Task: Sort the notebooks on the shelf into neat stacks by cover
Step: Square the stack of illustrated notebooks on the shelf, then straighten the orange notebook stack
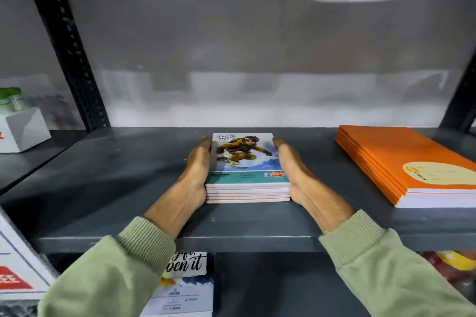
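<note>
A stack of several notebooks with a snowboarder picture on the top cover [244, 159] lies in the middle of the dark grey shelf [123, 175]. My left hand [197, 170] lies flat against the stack's left side, fingers straight. My right hand [291, 170] presses flat against its right side. The stack sits squeezed between both palms, its edges lined up. To the right lies a separate stack of orange notebooks [401, 159] with a cream oval label, apart from my hands.
A white box with a green-lidded item [19, 121] stands at the far left behind a black perforated upright [74, 59]. Below the shelf edge are a printed card [185, 283] and colourful packets [453, 265]. A white box [18, 265] juts in at lower left.
</note>
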Available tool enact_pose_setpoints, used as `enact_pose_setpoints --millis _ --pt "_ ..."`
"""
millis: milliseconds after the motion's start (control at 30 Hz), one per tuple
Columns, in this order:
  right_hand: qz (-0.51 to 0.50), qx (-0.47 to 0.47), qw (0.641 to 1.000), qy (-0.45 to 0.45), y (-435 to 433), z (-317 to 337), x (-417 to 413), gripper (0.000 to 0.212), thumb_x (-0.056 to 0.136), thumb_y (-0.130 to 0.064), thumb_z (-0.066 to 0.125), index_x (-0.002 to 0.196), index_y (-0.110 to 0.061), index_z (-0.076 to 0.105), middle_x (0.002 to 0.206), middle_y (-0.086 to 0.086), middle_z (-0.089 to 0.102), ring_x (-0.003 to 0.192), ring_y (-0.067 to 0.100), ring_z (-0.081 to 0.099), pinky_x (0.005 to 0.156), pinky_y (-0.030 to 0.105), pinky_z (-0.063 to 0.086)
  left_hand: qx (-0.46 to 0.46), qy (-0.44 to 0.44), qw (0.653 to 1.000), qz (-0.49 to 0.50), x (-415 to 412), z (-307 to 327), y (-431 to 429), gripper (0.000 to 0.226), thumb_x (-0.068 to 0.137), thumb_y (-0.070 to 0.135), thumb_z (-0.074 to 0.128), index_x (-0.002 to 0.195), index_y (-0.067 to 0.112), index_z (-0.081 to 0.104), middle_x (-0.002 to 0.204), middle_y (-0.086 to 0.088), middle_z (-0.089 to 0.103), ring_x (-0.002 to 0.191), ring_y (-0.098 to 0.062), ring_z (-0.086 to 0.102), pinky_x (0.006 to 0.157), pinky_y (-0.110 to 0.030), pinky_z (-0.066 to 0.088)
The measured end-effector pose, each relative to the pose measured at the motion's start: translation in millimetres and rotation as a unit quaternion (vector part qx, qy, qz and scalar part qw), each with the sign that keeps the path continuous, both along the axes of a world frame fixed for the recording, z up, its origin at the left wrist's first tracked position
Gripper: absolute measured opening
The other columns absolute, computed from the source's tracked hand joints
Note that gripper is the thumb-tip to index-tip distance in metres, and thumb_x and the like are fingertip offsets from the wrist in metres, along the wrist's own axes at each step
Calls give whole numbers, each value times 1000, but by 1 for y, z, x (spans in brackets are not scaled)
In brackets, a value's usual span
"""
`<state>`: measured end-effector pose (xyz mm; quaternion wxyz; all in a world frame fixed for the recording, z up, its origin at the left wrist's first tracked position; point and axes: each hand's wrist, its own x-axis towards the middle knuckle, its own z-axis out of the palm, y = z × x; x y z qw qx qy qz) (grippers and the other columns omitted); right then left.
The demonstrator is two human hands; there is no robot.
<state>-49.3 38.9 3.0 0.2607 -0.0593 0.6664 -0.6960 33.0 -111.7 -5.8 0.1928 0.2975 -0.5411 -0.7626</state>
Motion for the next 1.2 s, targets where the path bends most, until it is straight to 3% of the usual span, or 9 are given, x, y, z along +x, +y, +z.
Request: enact_pose_setpoints --millis 167,233,300,367,467,567,733,900,1200 --pt "15 34 999 38 29 -1 -19 51 100 -48 34 117 -8 62 95 20 74 67 29 71 60 31 56 -5 -24 999 -20 -15 7 36 45 97 51 37 109 17 65 76 -15 78 58 -32 74 49 -36 58" --pt "28 49 995 77 46 -1 -24 59 98 -56 32 133 -14 56 118 17 71 90 27 73 76 27 56 -97 -38 994 27 -16 8 44 50 97 55 34 121 19 61 102 -16 76 85 -32 73 75 -38 58" --pt "29 49 984 166 73 4 -33 67 94 -65 30 150 -28 36 152 0 46 136 22 47 105 26 31 -261 3 955 142 -12 10 51 60 94 62 33 137 24 50 139 -4 55 126 -23 53 105 -33 36" --pt "14 -3 969 246 116 18 -48 75 88 -69 34 153 -33 25 161 -10 26 149 12 23 118 30 10 -322 132 922 167 -10 23 81 57 91 64 33 136 35 52 145 10 47 130 -5 46 107 -25 32" --pt "-102 -3 945 310 197 38 -77 68 88 -63 40 148 -31 38 156 -16 35 141 2 32 117 28 20 -304 180 934 61 -35 29 142 48 90 61 34 124 41 60 140 10 55 120 -8 58 103 -31 46" --pt "-244 113 908 320 278 30 -104 67 80 -73 39 141 -44 44 146 -24 41 129 -1 39 106 27 27 -291 135 947 -21 -74 20 206 55 89 62 35 130 34 58 141 10 54 131 -9 47 114 -34 30" --pt "-187 108 968 130 320 -13 -156 58 92 -59 45 132 -19 56 126 10 66 104 27 65 87 43 52 -152 65 984 -68 -111 -7 269 37 100 50 35 101 28 65 100 11 71 88 1 68 68 -7 45" --pt "-92 56 989 98 323 -17 -160 56 98 -49 41 57 -33 76 61 -5 75 52 16 72 45 27 55 -92 57 990 -84 -130 -14 293 36 101 45 36 115 22 61 102 -4 77 87 -20 75 75 -34 60" --pt "-9 32 996 78 281 -20 -141 42 101 -38 41 85 -16 72 70 8 77 53 20 71 43 28 55 -44 39 998 -4 -106 -15 262 39 97 47 48 130 28 51 97 -1 76 65 -9 75 42 -17 52"
